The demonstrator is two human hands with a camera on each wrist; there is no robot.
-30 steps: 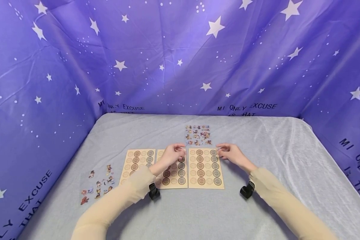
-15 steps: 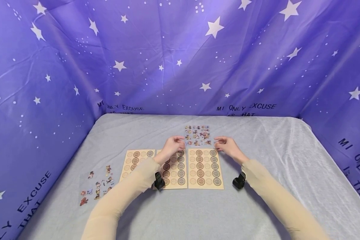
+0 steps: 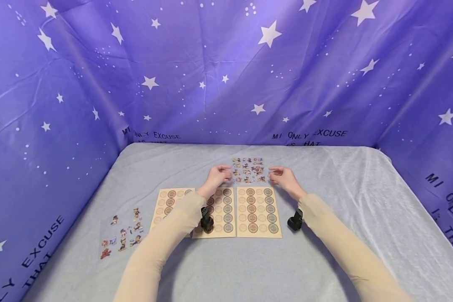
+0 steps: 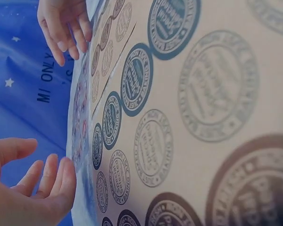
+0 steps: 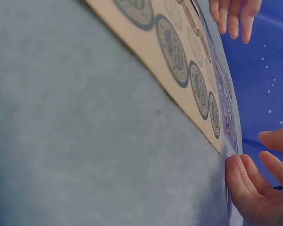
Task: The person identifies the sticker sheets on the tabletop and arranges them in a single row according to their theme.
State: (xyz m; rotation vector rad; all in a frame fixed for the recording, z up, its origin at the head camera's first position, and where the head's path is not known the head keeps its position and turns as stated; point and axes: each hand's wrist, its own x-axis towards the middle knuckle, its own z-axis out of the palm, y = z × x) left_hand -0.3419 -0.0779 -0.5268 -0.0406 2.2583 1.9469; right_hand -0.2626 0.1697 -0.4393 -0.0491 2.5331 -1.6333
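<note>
A clear sheet of small colourful cartoon stickers lies flat at the back of the table. My left hand is at its left edge, and my right hand is just off its right edge. In the left wrist view the left hand's fingers are loosely bent and apart from the thumb, with nothing between them. The right hand's fingers look the same in the right wrist view. Whether any fingertip touches the clear sheet cannot be told.
Beige sheets of round label stickers lie in a row nearer me: a left one, a middle one partly under my left arm, and a right one. Another clear cartoon sticker sheet lies front left. Purple star-patterned cloth surrounds the grey-covered table.
Both hands have moved away from me, from the top edges of the beige sheets to the sides of the clear sticker sheet. The right hand also shifted slightly left. The sheets stay put.
</note>
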